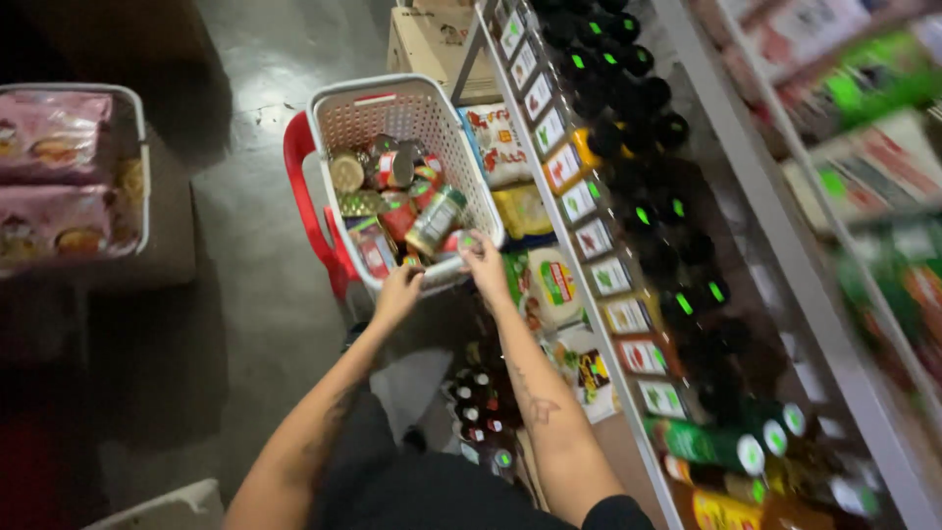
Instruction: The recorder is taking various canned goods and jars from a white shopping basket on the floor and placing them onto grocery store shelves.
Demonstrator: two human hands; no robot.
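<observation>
Both hands at the near rim of a white perforated plastic basket [412, 110] with red handles [299, 186], seen from above on a dark, smooth concrete floor [245, 294]. Left hand [397, 294] curled over the rim's near edge, fingers bent together on the plastic. Right hand [483, 263] a little farther right, fingers closed around a small cylindrical can [453, 257] lying just at the rim, thumb pressed against its side. Inside the basket, heaped round metal tins [346, 173] with shiny lids and red-labelled sides, plus a glass jar [437, 220] lying tilted on top, green lid toward the far right. Just right of the basket, a grey metal shelf edge [579, 211] running diagonally, lined with small rectangular price cards. Behind that edge, rows of dark glossy bottles [628, 108] with black caps. Below, flat crinkly food packets [554, 285] in yellow and green. Near the person's legs, small bottles [481, 412] standing upright on the floor. Far left, a second white basket [137, 167] holding soft pink wrapped packs [54, 132].
</observation>
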